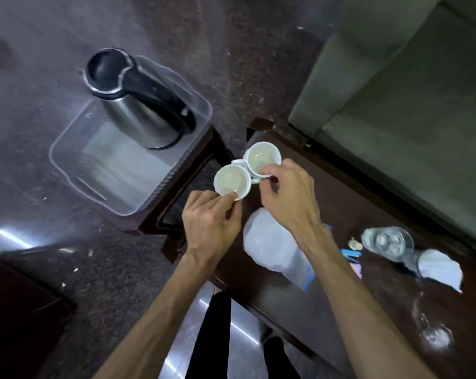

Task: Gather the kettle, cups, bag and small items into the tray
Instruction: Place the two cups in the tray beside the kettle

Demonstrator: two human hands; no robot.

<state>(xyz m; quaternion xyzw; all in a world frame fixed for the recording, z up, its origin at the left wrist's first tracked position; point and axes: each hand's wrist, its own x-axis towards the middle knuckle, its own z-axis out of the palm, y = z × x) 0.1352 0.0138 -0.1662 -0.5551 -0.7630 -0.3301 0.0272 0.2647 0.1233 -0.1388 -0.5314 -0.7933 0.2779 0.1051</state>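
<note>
A steel kettle (138, 105) with a black lid and handle stands in the far end of a clear plastic tray (67, 170) on a small dark stool. My left hand (209, 225) grips the near rim of one white cup (230, 180). Beside it, my right hand (288, 198) pinches the rim of a second white cup (261, 157). The two cups touch, held over the gap between the stool and the dark table (340, 203). A whitish plastic bag (272, 247) lies on the table under my right forearm. Small blue items (350, 255) and a coin-like piece (355, 244) lie beyond it.
An empty glass (387, 242) lies on the table beside a crumpled white tissue (441, 266). A green sofa (409, 99) borders the table's far side. Dark speckled floor surrounds the stool, and dark furniture (18, 310) sits at lower left.
</note>
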